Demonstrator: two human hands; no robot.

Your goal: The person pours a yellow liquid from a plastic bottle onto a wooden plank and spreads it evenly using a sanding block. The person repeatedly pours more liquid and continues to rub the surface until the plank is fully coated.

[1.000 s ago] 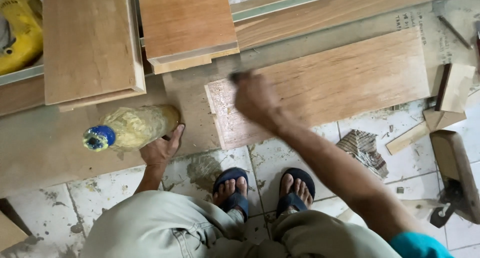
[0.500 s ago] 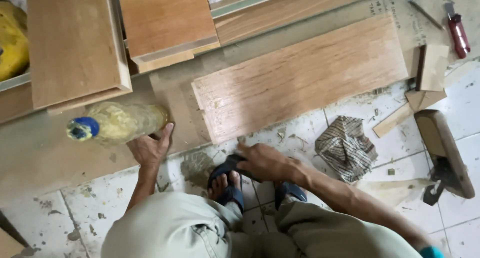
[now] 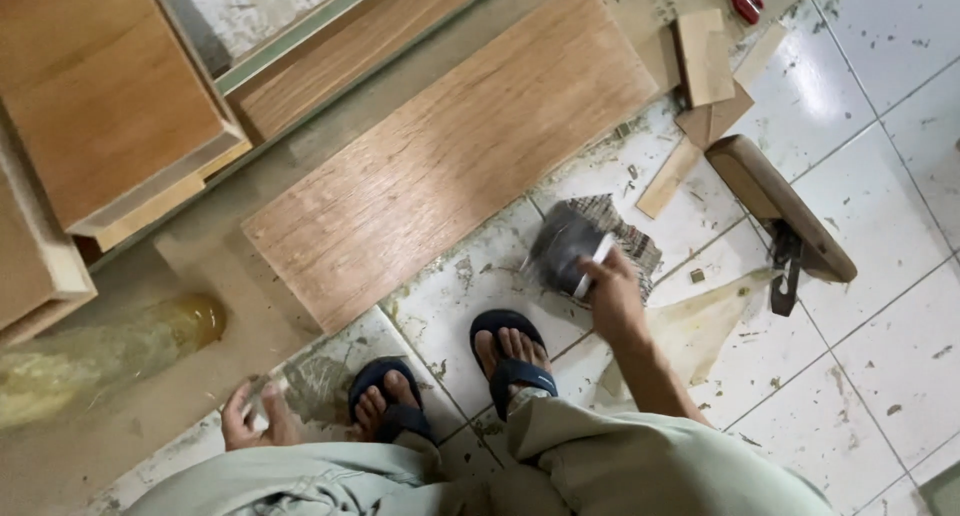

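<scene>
Brush: your right hand [image 3: 612, 298] grasps a dark, blurred brush [image 3: 565, 248] with a pale handle; the fingers are clenched around the handle. The brush is over the white tiled floor [image 3: 860, 106], just in front of your right foot and near the lower edge of the wooden board.
Rag: a grey patterned rag [image 3: 625, 238] lies on the floor directly under and behind the brush; you cannot tell if the brush touches it.
Left hand: your left hand [image 3: 252, 416] rests low on the floor beside your left foot. The fingers are bent and seem to press a small pale thing, but it is too blurred to tell what it is or whether they grip it.
Feet: both feet in dark blue sandals [image 3: 510, 356] stand on the tiles between your two hands.
Board: a long wooden board [image 3: 450, 161] lies flat and diagonal on the floor, above your feet.
Bottle: a clear plastic bottle [image 3: 100, 356] with yellowish liquid lies on its side at the left, well apart from the brush.
Scraps: small wood offcuts [image 3: 705, 61] lie near the upper right end of the board.
Tool: a wooden-handled tool [image 3: 775, 206] lies on the tiles to the right of the rag.
Cabinet parts: brown wooden panels [image 3: 110, 106] lie at the upper left.
</scene>
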